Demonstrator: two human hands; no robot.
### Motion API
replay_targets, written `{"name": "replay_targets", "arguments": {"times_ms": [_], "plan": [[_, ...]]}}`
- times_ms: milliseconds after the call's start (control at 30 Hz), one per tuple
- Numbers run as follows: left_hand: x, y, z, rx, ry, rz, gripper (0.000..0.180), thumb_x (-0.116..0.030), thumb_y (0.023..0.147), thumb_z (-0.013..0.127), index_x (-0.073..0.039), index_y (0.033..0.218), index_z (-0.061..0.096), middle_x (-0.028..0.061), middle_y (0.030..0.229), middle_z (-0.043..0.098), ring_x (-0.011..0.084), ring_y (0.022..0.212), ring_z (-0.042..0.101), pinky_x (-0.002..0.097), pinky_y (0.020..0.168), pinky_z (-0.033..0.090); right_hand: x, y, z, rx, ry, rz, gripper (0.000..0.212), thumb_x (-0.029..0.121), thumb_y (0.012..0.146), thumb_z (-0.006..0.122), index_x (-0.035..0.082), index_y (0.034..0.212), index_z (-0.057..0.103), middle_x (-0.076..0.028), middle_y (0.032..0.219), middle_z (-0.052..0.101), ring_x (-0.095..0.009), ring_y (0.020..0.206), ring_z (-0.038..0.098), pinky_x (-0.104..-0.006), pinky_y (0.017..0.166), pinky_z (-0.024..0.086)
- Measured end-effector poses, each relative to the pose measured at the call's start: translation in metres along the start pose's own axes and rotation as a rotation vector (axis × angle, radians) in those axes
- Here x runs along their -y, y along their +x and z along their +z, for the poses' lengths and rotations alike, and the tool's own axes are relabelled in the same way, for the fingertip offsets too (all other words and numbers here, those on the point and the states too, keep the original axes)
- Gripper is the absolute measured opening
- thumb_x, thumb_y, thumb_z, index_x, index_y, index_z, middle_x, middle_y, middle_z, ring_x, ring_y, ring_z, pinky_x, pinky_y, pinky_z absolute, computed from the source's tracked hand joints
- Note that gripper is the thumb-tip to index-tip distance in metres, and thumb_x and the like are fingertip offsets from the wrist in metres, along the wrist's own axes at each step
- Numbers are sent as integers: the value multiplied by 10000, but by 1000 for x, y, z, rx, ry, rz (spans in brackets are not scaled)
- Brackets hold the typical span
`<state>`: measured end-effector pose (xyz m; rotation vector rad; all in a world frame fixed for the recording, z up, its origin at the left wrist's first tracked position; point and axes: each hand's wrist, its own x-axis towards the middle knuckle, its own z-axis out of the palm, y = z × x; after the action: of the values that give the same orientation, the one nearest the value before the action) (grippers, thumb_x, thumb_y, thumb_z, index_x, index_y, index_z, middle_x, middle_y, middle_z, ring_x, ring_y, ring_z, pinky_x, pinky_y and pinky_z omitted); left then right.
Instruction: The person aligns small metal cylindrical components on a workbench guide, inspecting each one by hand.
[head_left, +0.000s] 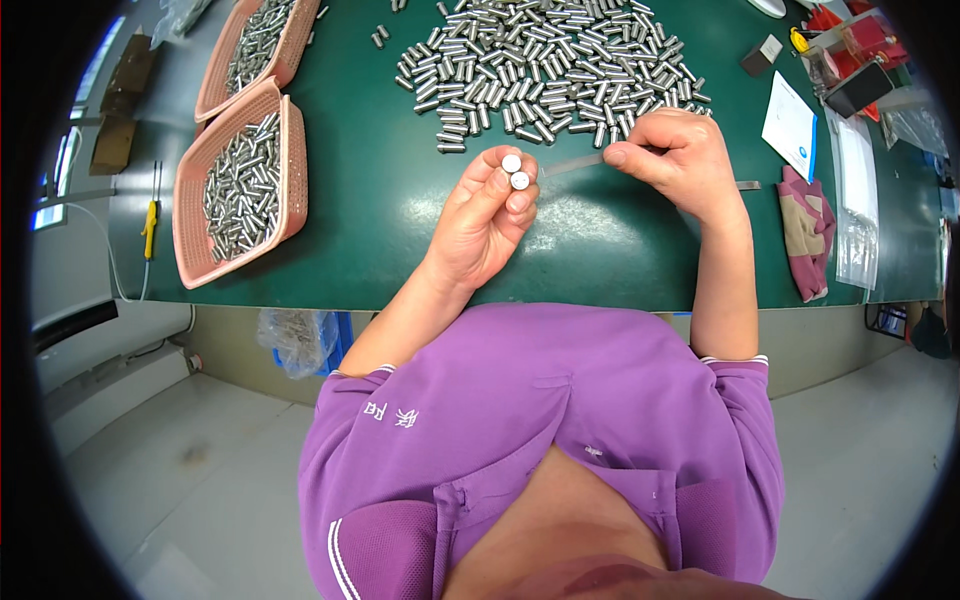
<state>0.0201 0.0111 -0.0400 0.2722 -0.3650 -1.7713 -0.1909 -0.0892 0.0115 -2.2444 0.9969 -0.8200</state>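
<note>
Between the thumb and fingers of my left hand [472, 228], two short metal pins [512, 163] are pinched side by side, their round bright ends showing. My right hand [682, 158] is closed on a thin, flat metal strip [572, 166], perhaps a file. The strip's free end points left and lies close beside the pins; whether it touches them I cannot tell. Just beyond both hands, a big loose pile of similar metal pins [540, 75] spreads over the green table [380, 230].
Two pink plastic baskets [296, 190] of pins stand at the left. A yellow-handled tool [150, 230] lies beyond them. At the right are a white paper [790, 125], a purple and tan cloth [805, 235], a small metal block [763, 54] and plastic bags [856, 215].
</note>
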Motion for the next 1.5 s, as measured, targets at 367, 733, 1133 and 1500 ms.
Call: {"name": "replay_targets", "arguments": {"times_ms": [367,733,1133,1500], "plan": [[1,0,5,37,43,21,136,-145,963,514,-63,1069,534,45,967,499,56,660,449,177,592,382,3,0,1,-11,38,-150,313,296,658,790,70,560,597,-22,513,507,-170,519,494,-308,481,379],[2,0,5,16,66,5,188,-163,958,526,-43,1102,533,49,914,563,60,653,430,177,565,357,3,0,1,-55,-32,-52,330,329,681,778,76,561,602,-24,520,518,-176,522,507,-312,481,392],[6,-4,6,-41,341,-103,204,-227,942,567,-57,1055,563,53,857,592,79,635,482,201,561,387,15,1,18,31,-12,-171,338,370,656,777,85,570,617,-28,535,525,-197,533,524,-325,490,410],[3,-4,5,-34,311,-105,246,-266,934,581,-53,1054,561,33,791,555,69,614,469,197,525,354,13,-1,17,81,10,-89,357,376,662,769,76,566,601,-44,532,514,-206,532,523,-330,488,403]]}}
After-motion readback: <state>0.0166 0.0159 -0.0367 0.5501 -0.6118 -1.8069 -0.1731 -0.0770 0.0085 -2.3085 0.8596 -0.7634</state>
